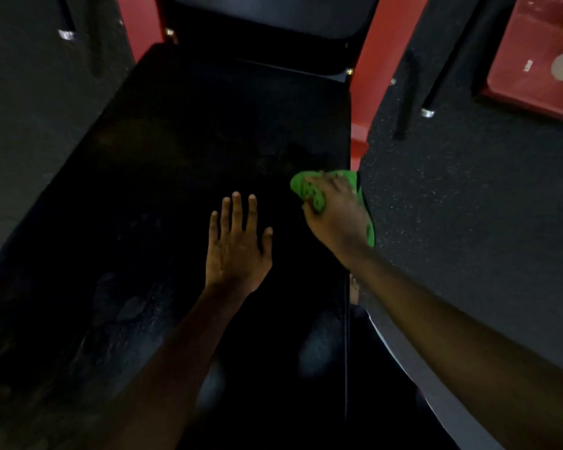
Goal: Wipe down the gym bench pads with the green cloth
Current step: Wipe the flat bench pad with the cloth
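Head view: a person's left hand lies palm down on the black pad. Its fingers are straight and slightly spread, and it holds nothing. Just to the right of it, with a narrow strip of pad between the two, the right hand grips the bunched green cloth. The fingers are curled round the cloth, which is pressed against the pad's right edge.

The cloth bulges out ahead of the knuckles on the thumb side. A strip of it also shows along the outer side of the hand, running back toward the wrist over the pad's edge. Both forearms reach in from the bottom of the picture, the right one crossing over the pad's right edge.

Behind the left hand, toward the person, pale smudges and dull patches mark the pad's surface. Ahead of both hands the pad ends at a second, greyer back pad. A red frame stands ahead of the right hand, beside the pad's far right corner.

To the right of the right hand lies dark speckled floor. Well ahead and to the right, a black bar with a silver tip lies on it. Beyond the bar is a red tray holding a pale object too blurred to identify.
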`<state>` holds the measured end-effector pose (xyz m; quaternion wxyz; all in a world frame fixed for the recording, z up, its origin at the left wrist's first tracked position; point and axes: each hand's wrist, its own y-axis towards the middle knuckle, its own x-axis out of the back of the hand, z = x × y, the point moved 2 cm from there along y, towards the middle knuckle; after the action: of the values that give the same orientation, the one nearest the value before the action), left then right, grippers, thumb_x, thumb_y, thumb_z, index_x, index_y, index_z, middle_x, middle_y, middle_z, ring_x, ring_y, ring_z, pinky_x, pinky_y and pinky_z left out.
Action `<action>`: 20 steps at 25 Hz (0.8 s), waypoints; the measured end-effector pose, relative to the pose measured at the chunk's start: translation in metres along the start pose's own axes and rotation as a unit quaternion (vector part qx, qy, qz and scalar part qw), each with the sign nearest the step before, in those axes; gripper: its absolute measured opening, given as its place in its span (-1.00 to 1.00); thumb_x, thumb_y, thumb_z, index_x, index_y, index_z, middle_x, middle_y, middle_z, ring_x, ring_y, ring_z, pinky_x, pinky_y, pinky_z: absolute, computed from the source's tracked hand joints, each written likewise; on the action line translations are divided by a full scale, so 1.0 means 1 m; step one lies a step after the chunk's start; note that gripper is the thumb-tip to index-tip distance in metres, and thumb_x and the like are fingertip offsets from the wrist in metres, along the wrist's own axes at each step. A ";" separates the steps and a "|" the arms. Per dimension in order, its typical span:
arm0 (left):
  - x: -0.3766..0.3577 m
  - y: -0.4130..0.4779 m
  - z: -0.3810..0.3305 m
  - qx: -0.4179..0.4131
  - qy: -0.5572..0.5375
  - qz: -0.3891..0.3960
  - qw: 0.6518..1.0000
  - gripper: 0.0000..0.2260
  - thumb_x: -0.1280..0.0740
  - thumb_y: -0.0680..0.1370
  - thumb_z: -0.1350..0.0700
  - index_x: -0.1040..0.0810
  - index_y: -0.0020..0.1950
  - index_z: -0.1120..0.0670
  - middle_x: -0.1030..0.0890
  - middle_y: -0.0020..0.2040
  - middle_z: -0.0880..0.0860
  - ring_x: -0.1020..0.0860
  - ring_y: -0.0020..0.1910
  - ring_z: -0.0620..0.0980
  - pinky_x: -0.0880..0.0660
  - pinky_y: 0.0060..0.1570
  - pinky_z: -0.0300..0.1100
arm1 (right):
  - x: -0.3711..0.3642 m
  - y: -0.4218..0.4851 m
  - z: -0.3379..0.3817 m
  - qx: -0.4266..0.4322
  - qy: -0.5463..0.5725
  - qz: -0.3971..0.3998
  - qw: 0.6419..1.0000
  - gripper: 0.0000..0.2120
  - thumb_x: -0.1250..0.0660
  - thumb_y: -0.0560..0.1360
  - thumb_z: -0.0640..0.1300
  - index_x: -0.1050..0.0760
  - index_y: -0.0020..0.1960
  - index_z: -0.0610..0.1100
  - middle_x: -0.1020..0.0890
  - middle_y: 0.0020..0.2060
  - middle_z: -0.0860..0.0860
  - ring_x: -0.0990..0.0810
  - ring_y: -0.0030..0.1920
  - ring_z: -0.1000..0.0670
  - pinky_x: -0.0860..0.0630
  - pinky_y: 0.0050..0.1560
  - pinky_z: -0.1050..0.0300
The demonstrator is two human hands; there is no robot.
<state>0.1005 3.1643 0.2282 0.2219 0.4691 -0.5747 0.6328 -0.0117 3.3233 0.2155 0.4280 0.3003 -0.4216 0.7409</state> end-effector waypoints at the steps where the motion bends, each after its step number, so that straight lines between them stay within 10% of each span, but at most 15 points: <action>1: 0.000 0.000 0.000 0.002 0.004 -0.011 1.000 -0.39 0.11 0.65 -0.15 -0.03 0.65 0.12 -0.06 0.63 0.22 -0.01 0.62 0.17 0.08 0.56 0.09 | -0.008 0.024 0.005 -0.003 -0.011 -0.011 1.000 -0.55 -0.35 0.49 -0.04 -0.47 0.38 0.02 -0.50 0.33 -0.02 -0.47 0.34 -0.11 -0.53 0.20 -0.06; 6: 0.003 0.003 0.000 0.001 -0.004 -0.002 1.000 -0.37 0.11 0.63 -0.15 -0.01 0.65 0.12 -0.04 0.63 0.22 0.02 0.63 0.18 0.10 0.56 0.11 | -0.020 0.071 0.033 -0.069 0.002 -0.003 0.998 -0.57 -0.31 0.50 -0.02 -0.49 0.37 0.07 -0.53 0.31 0.00 -0.52 0.28 -0.10 -0.49 0.19 0.00; 12: 0.003 0.002 0.000 -0.001 -0.025 -0.018 1.000 -0.39 0.07 0.65 -0.14 -0.07 0.64 0.14 -0.10 0.62 0.23 -0.04 0.62 0.19 0.04 0.56 0.15 | -0.009 -0.028 0.035 0.076 -0.016 0.083 0.993 -0.53 -0.27 0.56 0.06 -0.39 0.46 0.14 -0.45 0.42 0.06 -0.41 0.42 0.01 -0.52 0.26 0.01; 20: -0.003 0.003 0.004 -0.003 -0.047 -0.032 0.998 -0.40 0.07 0.64 -0.13 -0.12 0.63 0.13 -0.13 0.62 0.22 -0.08 0.61 0.18 0.01 0.56 0.11 | -0.041 0.082 0.041 0.084 -0.026 0.041 0.995 -0.57 -0.29 0.52 -0.01 -0.48 0.39 0.04 -0.52 0.38 0.00 -0.39 0.45 -0.05 -0.31 0.38 0.15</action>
<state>0.1005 3.1610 0.2239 0.2159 0.5158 -0.5713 0.6008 -0.0619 3.2483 0.1716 0.3597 0.3369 -0.3808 0.7824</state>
